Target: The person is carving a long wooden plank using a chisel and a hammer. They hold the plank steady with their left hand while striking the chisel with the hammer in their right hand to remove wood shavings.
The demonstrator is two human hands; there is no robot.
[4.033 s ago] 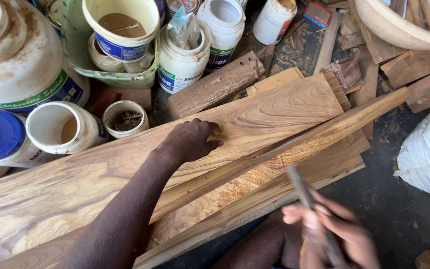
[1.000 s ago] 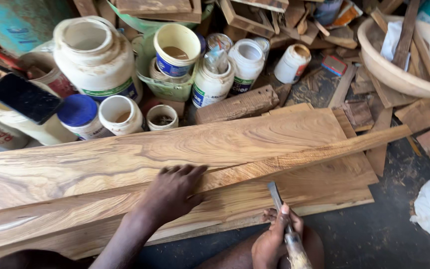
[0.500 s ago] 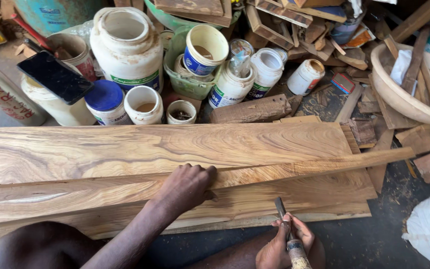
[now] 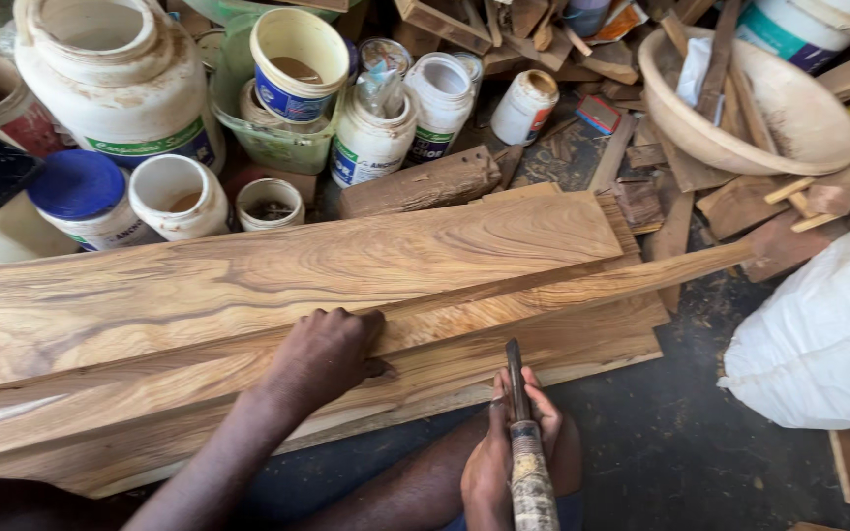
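Planks (image 4: 297, 265) on dark floor (image 4: 681, 452): left hand (image 4: 322, 349) pressed flat, right hand (image 4: 514, 442) gripping chisel (image 4: 516, 388)

Dark floor (image 4: 681, 442) right of the right hand (image 4: 514, 442) lies open up to the white sack (image 4: 819, 334). Behind the wooden planks (image 4: 248, 285), glue tubs (image 4: 120, 79) and offcuts (image 4: 420, 182) crowd every gap.

The tool (image 4: 528, 462) handle runs off the bottom edge; its tip seems hidden.

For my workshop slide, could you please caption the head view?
Left hand pressing a narrow wooden strip on stacked planks, right hand gripping a chisel.
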